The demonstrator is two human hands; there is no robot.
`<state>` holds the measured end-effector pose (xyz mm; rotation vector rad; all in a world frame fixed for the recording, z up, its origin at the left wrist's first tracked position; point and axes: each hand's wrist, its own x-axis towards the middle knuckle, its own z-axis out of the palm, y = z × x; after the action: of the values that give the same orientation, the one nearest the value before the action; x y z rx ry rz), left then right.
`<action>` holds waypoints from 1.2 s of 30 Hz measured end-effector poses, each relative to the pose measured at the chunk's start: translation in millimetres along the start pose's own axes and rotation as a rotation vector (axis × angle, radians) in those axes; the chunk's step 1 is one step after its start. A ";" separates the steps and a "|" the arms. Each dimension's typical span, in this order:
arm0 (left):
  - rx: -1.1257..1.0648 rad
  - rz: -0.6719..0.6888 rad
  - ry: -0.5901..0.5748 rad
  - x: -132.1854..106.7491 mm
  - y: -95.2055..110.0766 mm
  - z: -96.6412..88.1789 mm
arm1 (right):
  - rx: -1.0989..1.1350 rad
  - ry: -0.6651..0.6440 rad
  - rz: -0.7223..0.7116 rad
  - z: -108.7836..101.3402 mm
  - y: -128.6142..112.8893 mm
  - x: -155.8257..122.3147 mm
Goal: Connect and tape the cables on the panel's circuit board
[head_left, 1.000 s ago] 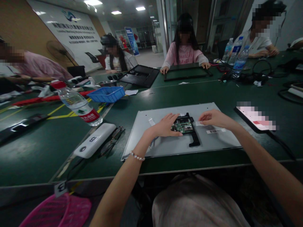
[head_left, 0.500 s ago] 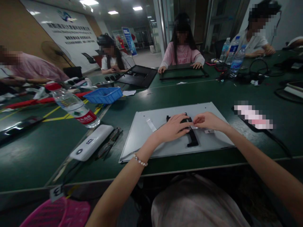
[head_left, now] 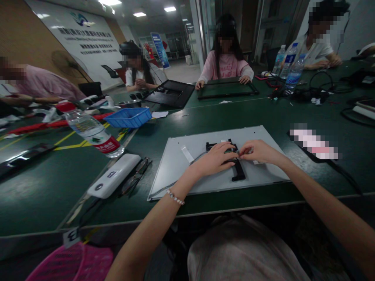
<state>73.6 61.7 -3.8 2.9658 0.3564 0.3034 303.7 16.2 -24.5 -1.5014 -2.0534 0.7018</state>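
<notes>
A grey-white flat panel (head_left: 175,166), like the back of a display, lies on the table in front of me. On its middle is a black plastic bracket (head_left: 239,171), partly under my fingers. My left hand (head_left: 215,159) rests across the bracket with its fingers stretched out. To its right, my right hand (head_left: 258,151) has thumb and fingertips pinched together at the bracket's edge. Whatever sits in that pinch is too small and covered to make out. A thin grey cable (head_left: 164,189) runs over the panel's left part, near a whitish strip of tape (head_left: 186,154).
Left of the panel are folded glasses (head_left: 136,176), a white power bank (head_left: 114,175) and a water bottle (head_left: 93,130). A blue bin (head_left: 128,118) stands behind them. A phone (head_left: 313,144) lies at right. Across the table, a person holds a black frame (head_left: 228,95).
My right fingers have curled in more at the bracket, and the shiny clear bit beneath them is now hidden. The left hand has barely shifted.
</notes>
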 end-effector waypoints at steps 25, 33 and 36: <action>0.116 -0.844 0.185 -86.2 -61.6 -38.6 | 0.136 0.107 -0.023 -7.1 -9.4 -6.7; 0.047 -0.900 0.127 -87.9 -73.1 -31.4 | 0.106 0.104 -0.024 -3.5 -1.5 -4.7; -0.005 -0.897 0.209 -92.1 -74.3 -40.1 | 0.076 0.121 -0.047 -5.9 -1.4 -4.7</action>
<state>-39.0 114.9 6.4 2.4323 1.5985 0.4741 307.8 12.0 -19.6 -1.4138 -1.9433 0.6480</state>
